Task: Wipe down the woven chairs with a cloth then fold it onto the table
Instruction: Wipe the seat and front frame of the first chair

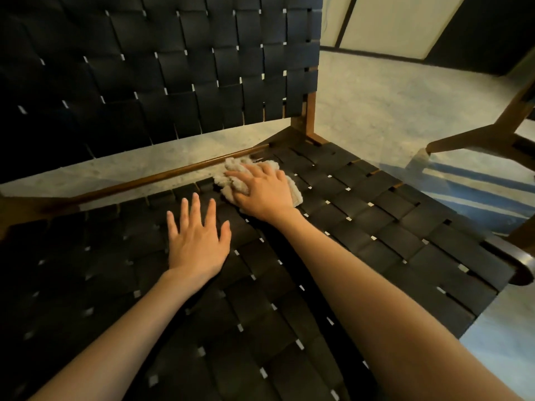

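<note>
A chair with a black woven seat (376,227) and a black woven backrest (162,68) on a brown wooden frame fills the view. A bunched beige cloth (231,169) lies near the seat's back rail. My right hand (263,192) lies on top of the cloth with its fingers curled into it, pressing it onto the weave. To its left, my left hand (197,241) rests flat on the seat with fingers spread and holds nothing.
A wooden back rail (144,183) runs behind the seat, with pale floor showing through the gap. Part of another wooden chair frame (477,137) stands at the right over a blue-striped patch of floor. Pale wall panels are at the top right.
</note>
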Action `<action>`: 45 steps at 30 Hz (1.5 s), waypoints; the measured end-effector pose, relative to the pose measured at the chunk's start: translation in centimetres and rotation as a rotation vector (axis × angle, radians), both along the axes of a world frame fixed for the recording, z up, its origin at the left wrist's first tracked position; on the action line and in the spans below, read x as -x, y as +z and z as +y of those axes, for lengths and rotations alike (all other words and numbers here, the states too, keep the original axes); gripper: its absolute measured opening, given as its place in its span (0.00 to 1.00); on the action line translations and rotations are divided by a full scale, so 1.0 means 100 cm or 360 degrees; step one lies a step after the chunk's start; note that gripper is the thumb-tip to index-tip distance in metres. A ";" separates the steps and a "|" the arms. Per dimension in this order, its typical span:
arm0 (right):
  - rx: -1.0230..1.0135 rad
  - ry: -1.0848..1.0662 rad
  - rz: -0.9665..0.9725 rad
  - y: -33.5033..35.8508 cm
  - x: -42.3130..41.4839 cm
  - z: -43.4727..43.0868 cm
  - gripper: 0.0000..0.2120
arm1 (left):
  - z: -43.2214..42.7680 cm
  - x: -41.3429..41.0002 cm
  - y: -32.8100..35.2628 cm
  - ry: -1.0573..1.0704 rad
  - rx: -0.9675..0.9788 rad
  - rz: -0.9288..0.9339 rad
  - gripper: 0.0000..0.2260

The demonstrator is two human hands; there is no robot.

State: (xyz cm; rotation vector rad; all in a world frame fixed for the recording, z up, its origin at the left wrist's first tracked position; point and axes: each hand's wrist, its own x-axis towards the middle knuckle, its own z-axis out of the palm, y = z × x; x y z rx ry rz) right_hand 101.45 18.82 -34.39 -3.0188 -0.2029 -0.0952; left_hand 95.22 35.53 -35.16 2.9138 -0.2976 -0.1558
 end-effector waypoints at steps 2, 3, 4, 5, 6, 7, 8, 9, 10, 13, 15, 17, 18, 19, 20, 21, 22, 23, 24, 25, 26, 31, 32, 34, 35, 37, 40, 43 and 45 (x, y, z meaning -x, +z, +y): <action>0.0137 -0.0169 -0.0053 0.005 -0.003 -0.027 0.26 | 0.000 0.000 -0.001 -0.0013 0.0006 0.0011 0.26; 0.0201 -0.0290 -0.0058 0.010 -0.006 -0.046 0.27 | 0.000 -0.001 -0.001 -0.0016 0.0010 0.0003 0.26; 0.0258 -0.0412 -0.0059 0.015 -0.008 -0.066 0.27 | -0.001 -0.001 -0.002 -0.0018 0.0014 -0.0009 0.26; 0.0310 -0.0514 -0.0050 0.021 -0.009 -0.085 0.27 | -0.001 -0.001 -0.003 -0.0016 0.0016 -0.0021 0.26; 0.0346 -0.0585 -0.0030 0.026 -0.010 -0.100 0.26 | -0.001 -0.001 -0.004 -0.0011 0.0016 -0.0032 0.26; 0.0348 -0.0627 -0.0008 0.029 -0.011 -0.108 0.25 | -0.002 -0.001 -0.004 -0.0008 0.0014 -0.0041 0.26; 0.0318 -0.0639 0.0006 0.030 -0.010 -0.109 0.25 | -0.002 -0.001 -0.004 -0.0008 0.0016 -0.0044 0.26; 0.0277 -0.0623 0.0009 0.030 -0.009 -0.103 0.25 | -0.002 -0.002 -0.004 -0.0006 0.0022 -0.0041 0.25; 0.0236 -0.0583 0.0012 0.028 -0.005 -0.094 0.25 | -0.003 -0.001 -0.004 -0.0004 0.0027 -0.0037 0.26; 0.0084 -0.0337 0.0054 0.015 0.020 -0.047 0.24 | -0.004 -0.001 -0.001 -0.0014 0.0007 -0.0031 0.26; -0.0014 -0.0129 0.0051 0.007 0.040 -0.012 0.23 | -0.003 0.001 -0.001 -0.0033 -0.0004 -0.0051 0.25; -0.0045 -0.0023 0.0096 0.008 0.051 0.004 0.22 | -0.002 0.003 0.000 -0.0057 0.0002 -0.0062 0.25; -0.0006 -0.0009 0.0116 0.011 0.052 0.000 0.23 | -0.002 0.003 0.001 -0.0061 0.0009 -0.0046 0.25; 0.0073 -0.0033 0.0110 0.016 0.051 -0.012 0.24 | -0.002 0.004 0.001 -0.0054 0.0012 -0.0015 0.25; 0.0167 -0.0110 0.0089 0.021 0.051 -0.030 0.26 | -0.002 0.006 0.002 -0.0044 0.0011 0.0029 0.25; 0.0259 -0.0231 0.0062 0.028 0.051 -0.053 0.27 | -0.004 0.008 0.003 -0.0038 0.0009 0.0080 0.25; 0.0339 -0.0370 0.0040 0.035 0.052 -0.078 0.28 | -0.006 0.012 0.004 -0.0043 0.0013 0.0133 0.25; 0.0405 -0.0501 0.0016 0.042 0.054 -0.103 0.28 | -0.010 0.016 0.005 -0.0059 0.0028 0.0175 0.25; 0.0456 -0.0611 0.0004 0.050 0.056 -0.125 0.26 | -0.014 0.020 0.006 -0.0075 0.0048 0.0208 0.24; 0.0469 -0.0704 0.0010 0.058 0.058 -0.141 0.25 | -0.019 0.023 0.007 -0.0082 0.0066 0.0232 0.24; 0.0444 -0.0780 0.0034 0.063 0.058 -0.149 0.24 | -0.024 0.026 0.008 -0.0081 0.0077 0.0251 0.24; 0.0360 -0.0642 0.0121 0.056 0.075 -0.106 0.28 | -0.035 0.036 0.012 -0.0098 0.0093 0.0282 0.24; 0.0313 -0.0544 0.0131 0.051 0.084 -0.089 0.28 | -0.034 0.037 0.014 -0.0107 0.0091 0.0284 0.24; 0.0173 -0.0384 0.0147 0.042 0.102 -0.051 0.26 | -0.032 0.040 0.018 -0.0122 0.0087 0.0299 0.24; 0.0103 -0.0314 0.0164 0.038 0.109 -0.033 0.25 | -0.031 0.042 0.020 -0.0123 0.0083 0.0303 0.23; 0.0009 -0.0211 0.0189 0.035 0.119 -0.009 0.23 | -0.030 0.047 0.025 -0.0111 0.0067 0.0301 0.22; 0.0166 -0.0198 0.0162 0.041 0.128 -0.022 0.26 | -0.029 0.056 0.031 -0.0097 0.0050 0.0324 0.23; 0.0394 -0.0497 0.0091 0.062 0.134 -0.082 0.31 | -0.030 0.063 0.037 -0.0110 0.0036 0.0373 0.24; 0.0441 -0.0705 0.0080 0.077 0.141 -0.125 0.27 | -0.033 0.067 0.039 -0.0117 0.0045 0.0405 0.24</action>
